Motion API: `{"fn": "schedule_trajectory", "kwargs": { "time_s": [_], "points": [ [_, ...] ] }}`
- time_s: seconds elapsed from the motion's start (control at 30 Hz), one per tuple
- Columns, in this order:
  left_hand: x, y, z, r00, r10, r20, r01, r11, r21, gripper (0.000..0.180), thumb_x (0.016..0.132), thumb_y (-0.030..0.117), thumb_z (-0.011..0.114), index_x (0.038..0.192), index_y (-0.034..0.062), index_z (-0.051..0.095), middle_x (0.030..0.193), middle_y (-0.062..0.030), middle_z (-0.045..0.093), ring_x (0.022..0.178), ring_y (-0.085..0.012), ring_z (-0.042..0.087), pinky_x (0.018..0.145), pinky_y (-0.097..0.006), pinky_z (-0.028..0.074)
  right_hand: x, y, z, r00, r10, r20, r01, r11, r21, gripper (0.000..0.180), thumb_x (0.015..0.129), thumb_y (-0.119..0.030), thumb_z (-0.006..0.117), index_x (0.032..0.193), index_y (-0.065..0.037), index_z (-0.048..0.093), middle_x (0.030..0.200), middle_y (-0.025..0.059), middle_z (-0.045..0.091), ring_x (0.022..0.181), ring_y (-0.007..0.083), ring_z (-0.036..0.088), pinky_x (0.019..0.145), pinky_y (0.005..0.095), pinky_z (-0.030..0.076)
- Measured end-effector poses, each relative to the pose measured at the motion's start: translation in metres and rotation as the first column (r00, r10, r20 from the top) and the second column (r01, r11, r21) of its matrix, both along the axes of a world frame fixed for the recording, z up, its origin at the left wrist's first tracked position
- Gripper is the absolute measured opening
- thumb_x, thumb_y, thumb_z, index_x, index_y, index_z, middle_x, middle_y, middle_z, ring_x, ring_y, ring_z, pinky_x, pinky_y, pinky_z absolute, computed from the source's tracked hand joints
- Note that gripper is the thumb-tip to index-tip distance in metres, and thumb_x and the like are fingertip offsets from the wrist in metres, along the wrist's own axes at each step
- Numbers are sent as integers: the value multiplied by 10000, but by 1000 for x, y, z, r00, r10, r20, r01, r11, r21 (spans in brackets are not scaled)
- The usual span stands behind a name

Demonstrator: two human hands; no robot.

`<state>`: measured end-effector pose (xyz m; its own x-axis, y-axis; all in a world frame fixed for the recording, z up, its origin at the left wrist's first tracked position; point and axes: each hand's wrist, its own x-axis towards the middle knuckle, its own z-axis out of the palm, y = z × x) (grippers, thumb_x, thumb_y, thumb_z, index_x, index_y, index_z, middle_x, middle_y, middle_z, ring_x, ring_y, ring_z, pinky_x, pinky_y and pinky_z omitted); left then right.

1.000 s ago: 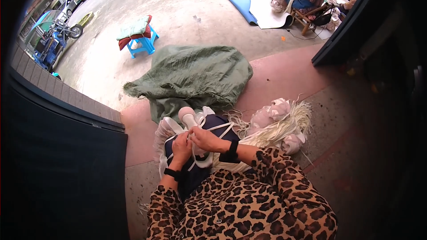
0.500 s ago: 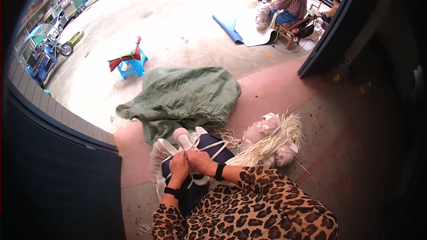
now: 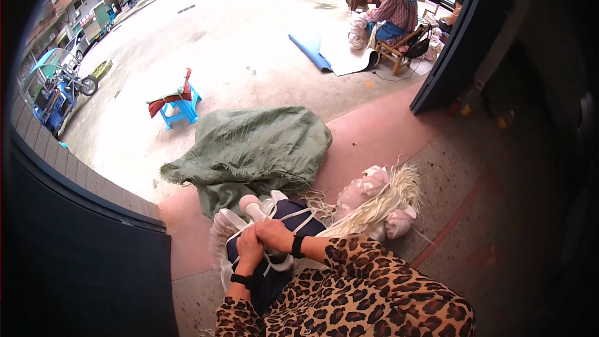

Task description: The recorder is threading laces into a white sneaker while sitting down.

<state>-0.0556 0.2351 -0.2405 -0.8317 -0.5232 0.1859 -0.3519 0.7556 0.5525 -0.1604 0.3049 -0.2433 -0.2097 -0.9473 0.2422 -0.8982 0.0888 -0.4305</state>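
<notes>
My left hand point(image 3: 250, 250) and my right hand point(image 3: 274, 235) meet over my lap with their fingers pinched together. White cord point(image 3: 293, 214) runs from between them across a navy cloth point(image 3: 293, 206), so both seem closed on it, though the fingertips are hidden. Just beyond the fingers, a pale object with a rounded pinkish end point(image 3: 251, 205) sticks up. Sheer white ruffled fabric point(image 3: 223, 228) lies along the left side of the cloth. To the right, a bundle of cream cords point(image 3: 390, 198) rests over pink-and-white wrapped bundles point(image 3: 360, 190).
A green woven sack point(image 3: 262, 143) lies crumpled ahead on the threshold. Beyond it stands a blue stool point(image 3: 180, 111) with a red cushion. Dark doors point(image 3: 81, 237) flank me. Farther off, people point(image 3: 396, 12) sit near a blue-and-white sheet point(image 3: 331, 56); a blue three-wheeler point(image 3: 56, 93) is parked left.
The whole view has tilted slightly, so the yard and sack sit lower and a bit further left. My hands stay together over the cord, the right one now overlapping the left more.
</notes>
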Motion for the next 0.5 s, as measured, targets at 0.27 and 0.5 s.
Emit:
{"fn": "schedule_trajectory", "kwargs": {
  "time_s": [0.27, 0.5],
  "points": [
    [-7, 14, 20, 993, 9, 114, 14, 980, -200, 252, 715, 109, 531, 958, 43, 532, 884, -109, 550, 851, -285, 516, 707, -395, 405, -38, 34, 22, 962, 261, 84, -272, 943, 192, 147, 721, -139, 504, 674, -7, 549, 613, 144, 572, 585, 310, 598, 482, 397, 470],
    [-4, 36, 61, 974, -223, 35, 221, 909, -354, 301, 679, 64, 540, 979, 70, 560, 1010, -87, 518, 955, -281, 459, 748, -400, 398, -60, 78, 45, 891, 178, 417, -335, 879, 341, 235, 850, -255, 435, 889, -28, 481, 714, 187, 569, 705, 366, 562, 591, 427, 437]
  ]
}}
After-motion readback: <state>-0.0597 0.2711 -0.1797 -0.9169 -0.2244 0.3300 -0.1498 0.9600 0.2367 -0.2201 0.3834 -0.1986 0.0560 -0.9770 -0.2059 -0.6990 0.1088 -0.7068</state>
